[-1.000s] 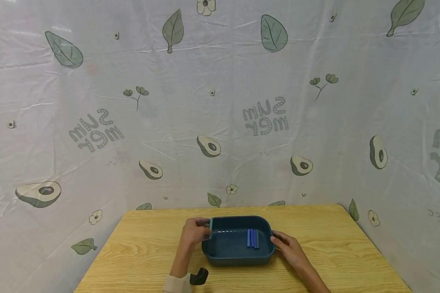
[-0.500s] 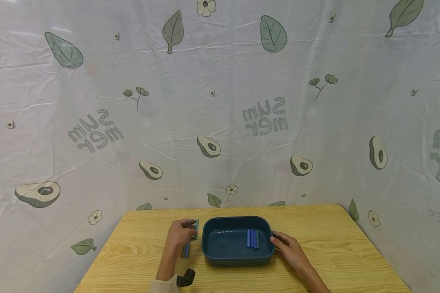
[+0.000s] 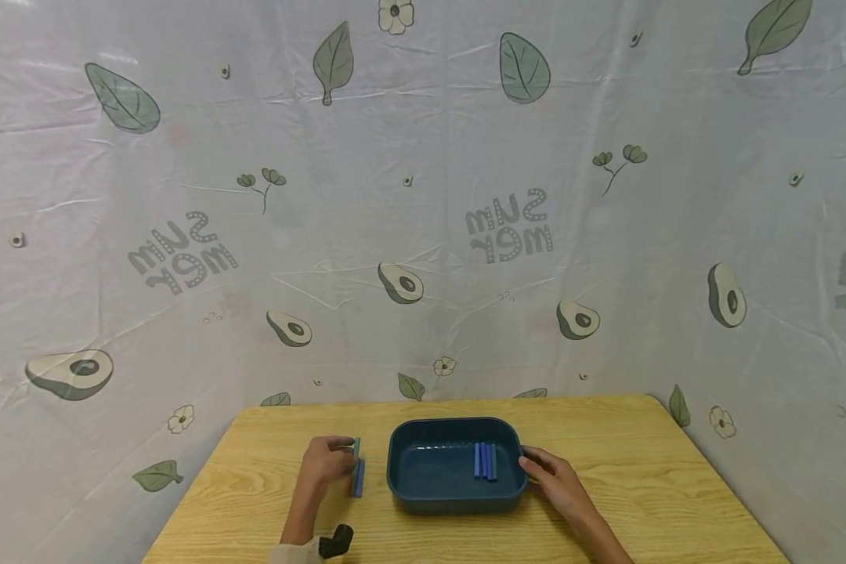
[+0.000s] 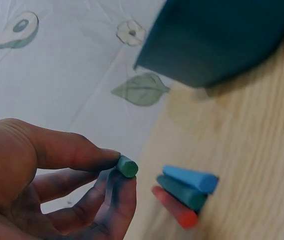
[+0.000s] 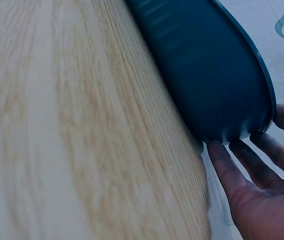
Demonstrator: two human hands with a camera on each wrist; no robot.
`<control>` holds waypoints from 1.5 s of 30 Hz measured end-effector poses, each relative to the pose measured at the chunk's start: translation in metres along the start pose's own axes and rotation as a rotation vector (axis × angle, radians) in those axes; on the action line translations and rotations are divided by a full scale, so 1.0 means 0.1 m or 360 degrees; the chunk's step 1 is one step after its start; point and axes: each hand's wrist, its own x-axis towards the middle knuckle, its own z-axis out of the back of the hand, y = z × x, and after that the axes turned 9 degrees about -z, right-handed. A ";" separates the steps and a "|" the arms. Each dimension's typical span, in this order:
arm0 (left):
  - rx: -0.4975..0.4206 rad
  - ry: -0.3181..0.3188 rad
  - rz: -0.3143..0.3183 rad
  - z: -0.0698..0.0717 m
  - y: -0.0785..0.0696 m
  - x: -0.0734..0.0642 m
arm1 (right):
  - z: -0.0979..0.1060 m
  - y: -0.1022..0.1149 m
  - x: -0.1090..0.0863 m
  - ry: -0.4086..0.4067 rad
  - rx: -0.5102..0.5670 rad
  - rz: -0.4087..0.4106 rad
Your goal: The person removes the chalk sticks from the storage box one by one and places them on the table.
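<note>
My left hand [image 3: 322, 460] pinches a green chalk stick [image 4: 128, 167] between thumb and fingers, left of a dark blue plastic basin [image 3: 458, 505]. On the table below and beside it lie a blue chalk stick [image 4: 190, 179], a dark green one [image 4: 181, 192] and a red one [image 4: 175, 207], side by side. Inside the basin, toward its right end, several blue and dark green chalk sticks [image 3: 485, 461] stand in a row. At that right end my right hand [image 3: 553, 474] holds the basin, thumb at the rim and fingertips against the outer wall.
A wooden table [image 3: 648, 486] carries everything. Behind it and at both sides hangs a pale patterned sheet [image 3: 444, 329]. A black wrist mount [image 3: 336, 540] sits on the left forearm.
From the basin's left rim, my left hand has moved left and slightly nearer with the green chalk stick, uncovering the sticks on the table. The right hand keeps its place.
</note>
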 end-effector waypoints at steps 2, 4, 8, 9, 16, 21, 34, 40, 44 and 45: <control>0.0015 0.0003 0.0029 0.02 0.05 0.00 | 0.00 0.00 0.00 0.0014 0.0004 0.0006; 0.0034 0.0004 0.0050 0.05 0.10 -0.01 | 0.00 0.01 0.00 0.0029 0.0005 0.0007; 0.0094 0.0016 0.0064 0.09 0.17 -0.01 | 0.00 0.01 0.00 0.0041 0.0000 -0.0013; 0.0117 0.0016 0.0066 0.09 0.19 -0.02 | 0.00 0.01 0.00 0.0038 0.0001 -0.0019; 0.0257 -0.0006 0.0031 0.11 0.27 -0.04 | -0.01 0.01 0.00 0.0004 0.0001 -0.0014; 0.0329 0.0001 0.0050 0.08 0.31 -0.04 | 0.00 0.00 0.01 0.0006 -0.0002 -0.0014; 0.0496 -0.0050 -0.0005 0.04 0.29 -0.09 | 0.00 0.01 -0.01 0.0018 0.0009 0.0000; 0.0517 -0.0036 0.0000 0.06 0.29 -0.10 | 0.01 0.00 -0.01 0.0047 -0.0001 -0.0039; 0.0455 -0.0040 -0.0015 0.07 0.25 -0.11 | 0.02 0.00 0.00 0.0049 0.0003 -0.0020; 0.0433 -0.0046 -0.0015 0.07 0.23 -0.11 | 0.02 0.00 0.00 0.0045 0.0008 -0.0017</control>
